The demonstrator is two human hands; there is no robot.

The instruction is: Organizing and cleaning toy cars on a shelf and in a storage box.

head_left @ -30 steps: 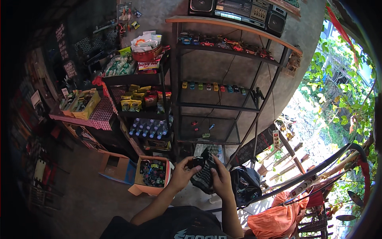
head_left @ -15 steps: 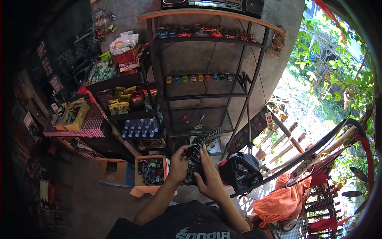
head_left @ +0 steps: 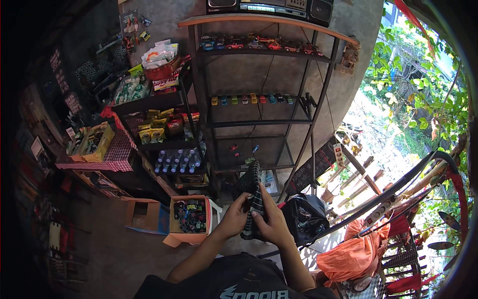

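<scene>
Between my two hands is a folded dark cloth with thin white lines (head_left: 254, 199), held upright in front of my chest. My left hand (head_left: 238, 215) grips its left side, fingers curled at the fold. On the other side my right hand (head_left: 273, 219) presses against it, thumb over the near face and fingers stretched along its edge. Several small toy cars (head_left: 264, 100) stand in a row on the middle shelf beyond. A few small toys (head_left: 250, 160) lie on the lower shelf, partly behind the cloth.
A dark metal shelf rack (head_left: 259, 122) stands ahead, with larger toy vehicles (head_left: 256, 44) on top. An open cardboard box (head_left: 171, 226) of small toys sits on the floor at left. Snacks and water bottles (head_left: 178, 162) fill the left rack. A black bag (head_left: 304, 219) and orange cloth (head_left: 348, 254) are at right.
The cloth has turned from leaning right to nearly upright, its edge now facing me. Both hands have shifted slightly right with it, still gripping. The view has moved a little.
</scene>
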